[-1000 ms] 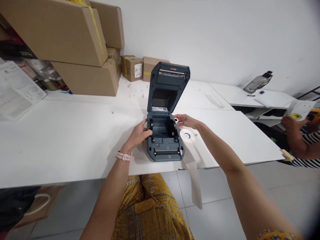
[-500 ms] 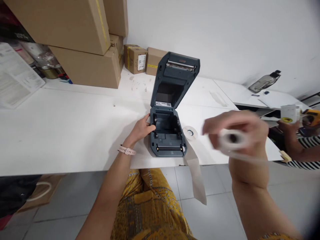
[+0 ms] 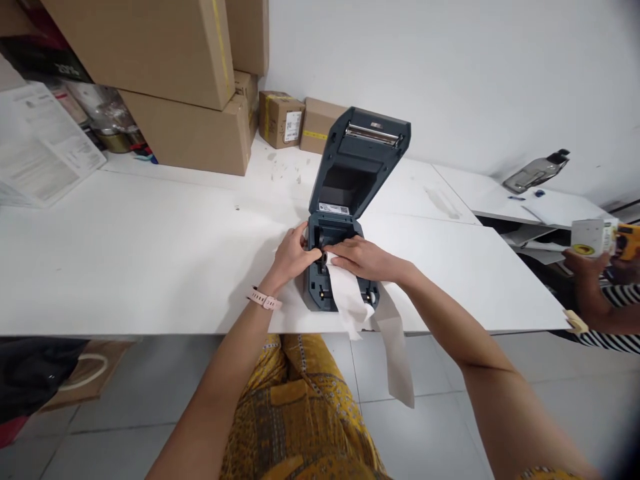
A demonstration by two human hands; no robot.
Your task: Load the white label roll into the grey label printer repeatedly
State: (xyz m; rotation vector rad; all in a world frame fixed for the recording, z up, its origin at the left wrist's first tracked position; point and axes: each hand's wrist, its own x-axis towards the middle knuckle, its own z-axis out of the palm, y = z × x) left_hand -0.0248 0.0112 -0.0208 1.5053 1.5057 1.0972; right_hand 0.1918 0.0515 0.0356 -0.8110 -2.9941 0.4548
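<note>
A dark grey printer (image 3: 367,160) stands on the white table with its lid raised. My left hand (image 3: 294,256) rests at the printer's left side, fingers apart, the thumb reaching over its edge to the inside. Inside the open bay, my right hand (image 3: 361,258) is closed over a small white paper roll (image 3: 329,259). From that roll a white strip (image 3: 347,293) hangs over the printer's front. Another paper strip (image 3: 397,347) drapes over the table edge, right of the printer; its roll is hidden behind my right forearm.
Cardboard boxes (image 3: 193,130) are stacked at the back left, with smaller ones (image 3: 281,120) beside them. Papers in plastic (image 3: 45,143) lie far left. A bottle (image 3: 537,172) lies at the back right. At the far right, another person's hand (image 3: 587,263) holds a white box (image 3: 590,239).
My right hand has moved left with the paper roll, from right of the printer into its bay. My left hand stays at the printer's left side. The view has shifted slightly.
</note>
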